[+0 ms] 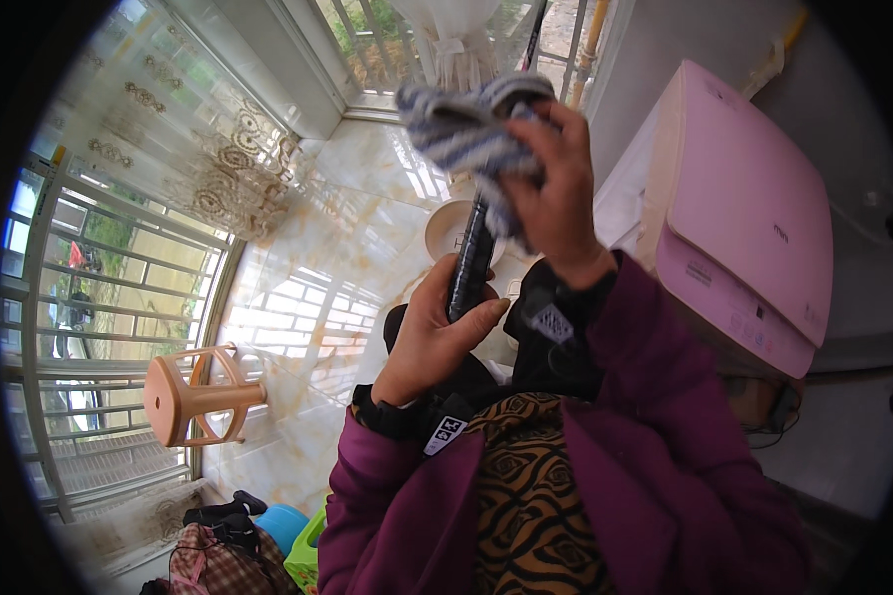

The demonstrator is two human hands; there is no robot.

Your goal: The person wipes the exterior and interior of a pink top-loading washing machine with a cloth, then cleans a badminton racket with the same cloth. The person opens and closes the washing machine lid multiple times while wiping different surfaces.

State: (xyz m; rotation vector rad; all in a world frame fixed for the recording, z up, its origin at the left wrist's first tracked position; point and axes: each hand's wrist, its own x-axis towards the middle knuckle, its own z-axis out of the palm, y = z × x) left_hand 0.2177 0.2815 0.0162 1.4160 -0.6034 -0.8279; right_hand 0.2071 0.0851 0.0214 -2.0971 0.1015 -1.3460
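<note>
My left hand (439,327) is closed around the black wrapped handle (470,260) of a long, thin object, low in front of my body. Higher up, my right hand (558,178) grips a blue, grey and white striped cloth (469,126) that is bunched over the part above the handle. The cloth hides the middle of the object; a thin dark shaft (536,33) shows beyond it near the window. What kind of object the handle belongs to, I cannot tell.
A pink mini washing machine (751,216) stands at the right. On the glossy tiled floor (305,320) are an orange plastic stool (201,394) at the left and a round whitish item (443,230) beyond my hands. Lace curtains (231,163) hang by barred windows. A checked bag (223,561) lies bottom left.
</note>
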